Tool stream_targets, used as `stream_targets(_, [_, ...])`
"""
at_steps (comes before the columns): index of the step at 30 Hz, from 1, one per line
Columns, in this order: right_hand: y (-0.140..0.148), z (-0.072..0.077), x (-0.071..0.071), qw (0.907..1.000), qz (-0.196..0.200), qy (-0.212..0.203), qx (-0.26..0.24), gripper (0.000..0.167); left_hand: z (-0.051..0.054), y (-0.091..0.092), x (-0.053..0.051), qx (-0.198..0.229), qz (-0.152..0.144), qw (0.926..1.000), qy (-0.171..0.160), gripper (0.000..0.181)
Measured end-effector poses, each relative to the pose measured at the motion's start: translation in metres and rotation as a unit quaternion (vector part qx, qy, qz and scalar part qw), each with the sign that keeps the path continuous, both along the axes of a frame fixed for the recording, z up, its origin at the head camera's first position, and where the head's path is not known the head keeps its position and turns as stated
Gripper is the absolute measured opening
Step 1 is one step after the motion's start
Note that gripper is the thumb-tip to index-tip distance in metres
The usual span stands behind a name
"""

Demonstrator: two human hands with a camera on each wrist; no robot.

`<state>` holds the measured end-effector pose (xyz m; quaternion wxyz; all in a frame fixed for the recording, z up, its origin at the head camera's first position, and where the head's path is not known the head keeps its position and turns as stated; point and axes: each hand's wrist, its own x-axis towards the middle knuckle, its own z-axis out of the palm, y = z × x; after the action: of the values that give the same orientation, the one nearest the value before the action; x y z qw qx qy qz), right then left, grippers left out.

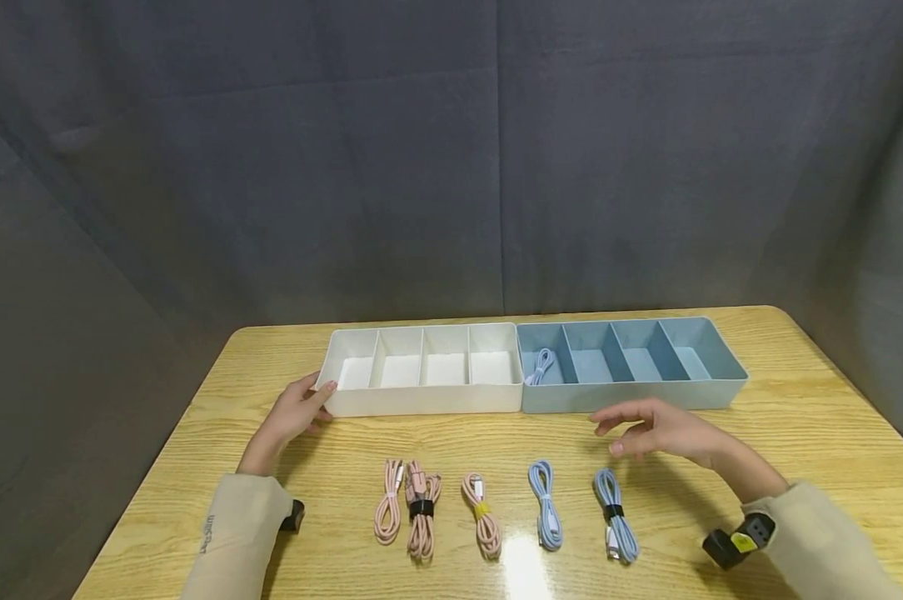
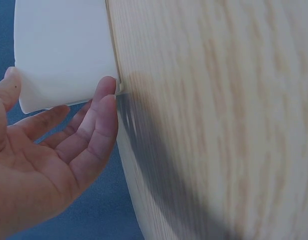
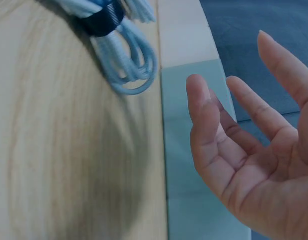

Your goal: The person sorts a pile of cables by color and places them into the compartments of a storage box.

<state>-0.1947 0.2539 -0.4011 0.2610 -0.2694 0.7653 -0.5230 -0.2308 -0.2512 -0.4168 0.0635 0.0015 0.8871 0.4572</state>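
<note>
At the left end of the white divided box [image 1: 421, 402], my left hand [image 1: 296, 412] holds the corner, thumb at the rim and fingers against the end wall. The left wrist view shows the same hand [image 2: 53, 165] with its fingers bent at the box's lower edge. My right hand [image 1: 665, 429] hovers in front of the blue divided box [image 1: 609, 397], fingers loosely bent and holding nothing. Nearest to it on the table lies a coiled blue cable with a black strap [image 1: 622, 527]. Another blue cable [image 1: 541, 365] sits in the blue box's leftmost compartment.
Left of the strapped blue cable lies a second coiled blue cable [image 1: 547, 510]. Farther left are a pink cable with a yellow tie [image 1: 487, 532], one with a black strap [image 1: 421, 537] and a plain one [image 1: 388, 510]. Dark curtain [image 1: 451, 183] hangs behind the wooden table [image 1: 331, 500].
</note>
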Motion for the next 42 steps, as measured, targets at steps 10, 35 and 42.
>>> stream_targets(10, [0.004, -0.017, 0.001, 0.9995, 0.003, -0.024, 0.019, 0.047, -0.001, 0.0, -0.001, -0.004, 0.006, 1.0, -0.005, 0.057])
stream_targets(35, [-0.002, -0.036, -0.001, 0.9894, 0.131, -0.047, -0.041, 0.037, -0.001, -0.001, 0.0, 0.011, -0.003, 0.9999, 0.004, 0.058])
stream_targets(42, [-0.005, -0.037, 0.001, 0.9948, 0.094, -0.035, -0.019, 0.023, -0.002, -0.001, 0.0, 0.01, -0.003, 0.9999, -0.001, 0.06])
